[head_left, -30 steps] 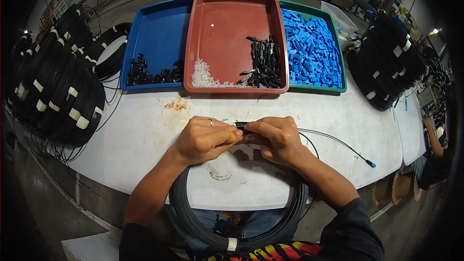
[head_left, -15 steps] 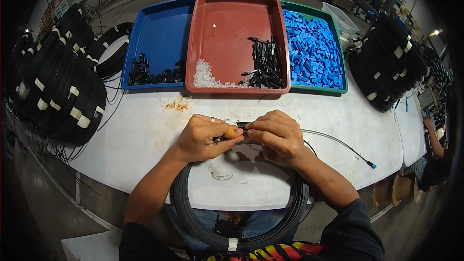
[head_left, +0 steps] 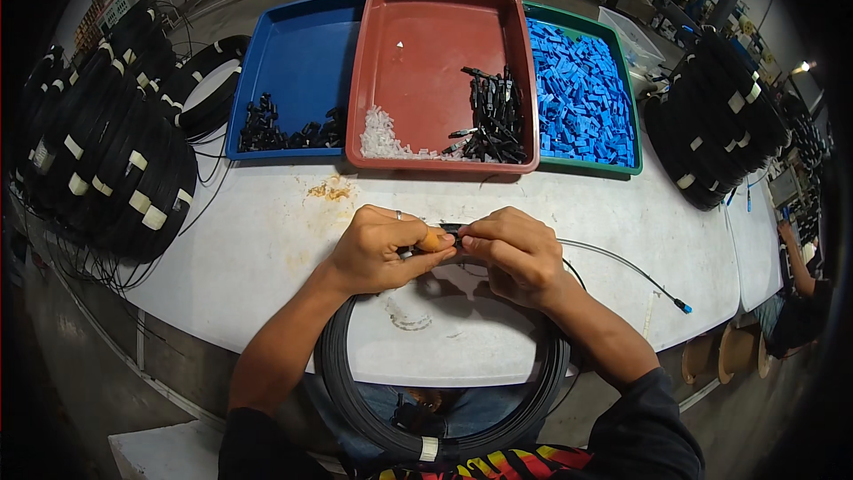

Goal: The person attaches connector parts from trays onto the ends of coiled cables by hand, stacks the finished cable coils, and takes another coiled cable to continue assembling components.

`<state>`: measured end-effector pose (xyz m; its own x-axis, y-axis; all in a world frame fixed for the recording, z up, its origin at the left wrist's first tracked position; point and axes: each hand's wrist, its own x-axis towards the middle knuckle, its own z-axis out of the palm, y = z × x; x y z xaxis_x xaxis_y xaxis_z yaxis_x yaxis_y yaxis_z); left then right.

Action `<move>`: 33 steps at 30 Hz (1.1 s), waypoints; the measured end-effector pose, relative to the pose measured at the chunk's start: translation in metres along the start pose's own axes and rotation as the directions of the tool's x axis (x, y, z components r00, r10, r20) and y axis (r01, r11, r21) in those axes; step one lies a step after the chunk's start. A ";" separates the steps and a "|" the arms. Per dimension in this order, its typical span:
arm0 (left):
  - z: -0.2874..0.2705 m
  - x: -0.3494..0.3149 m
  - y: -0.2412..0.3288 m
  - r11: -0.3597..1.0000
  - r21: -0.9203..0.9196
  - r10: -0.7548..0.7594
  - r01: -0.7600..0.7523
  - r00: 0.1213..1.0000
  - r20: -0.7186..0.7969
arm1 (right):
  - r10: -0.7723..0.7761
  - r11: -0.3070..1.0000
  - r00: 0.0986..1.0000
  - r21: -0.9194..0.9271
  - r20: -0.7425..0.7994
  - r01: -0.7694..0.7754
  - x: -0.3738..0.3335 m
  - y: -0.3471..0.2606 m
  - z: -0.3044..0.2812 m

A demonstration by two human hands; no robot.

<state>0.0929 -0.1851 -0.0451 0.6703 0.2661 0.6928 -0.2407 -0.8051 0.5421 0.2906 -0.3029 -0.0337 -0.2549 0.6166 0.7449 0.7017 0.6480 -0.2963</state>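
My left hand (head_left: 382, 249) and my right hand (head_left: 513, 253) meet fingertip to fingertip over the near middle of the table. Between them they pinch a small black connector part (head_left: 450, 228), mostly covered by the fingers. A yellow-orange wrap circles a digit of my left hand. Below my hands, a coil of black cable (head_left: 336, 351) rests partly on the table edge and partly over my lap, with a white tape band (head_left: 429, 449) on it. From beside my right hand a thin cable curves right, ending in a blue-tipped connector (head_left: 682, 307).
Across the table stand a blue tray (head_left: 298, 44) with small black parts, a red tray (head_left: 426, 27) with clear pieces and black connectors, and a green tray (head_left: 636, 138) full of blue clips. Cable coils are stacked left (head_left: 115, 169) and right (head_left: 711, 124). Another person's arm (head_left: 800, 262) shows far right.
Both hands remain pinched together on the black connector part, with only slight finger movement. The whole view has shifted a little.
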 end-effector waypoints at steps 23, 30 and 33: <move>-0.004 0.002 0.002 0.997 -0.037 -0.066 0.068 0.995 0.069 | -0.140 0.979 0.990 -0.143 0.034 0.143 -0.003 0.002 0.006; -0.004 -0.001 -0.001 0.997 0.046 0.056 -0.060 0.996 0.066 | 0.132 0.986 0.984 0.086 0.120 -0.143 -0.002 0.001 0.006; -0.002 0.000 0.003 0.999 0.014 -0.049 0.048 0.997 0.060 | -0.061 0.995 0.998 -0.079 0.017 0.062 -0.003 0.004 0.005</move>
<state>0.0912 -0.1861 -0.0424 0.7220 0.2727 0.6358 -0.1986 -0.7986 0.5681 0.2905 -0.2997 -0.0398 -0.3084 0.5836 0.7512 0.7350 0.6475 -0.2014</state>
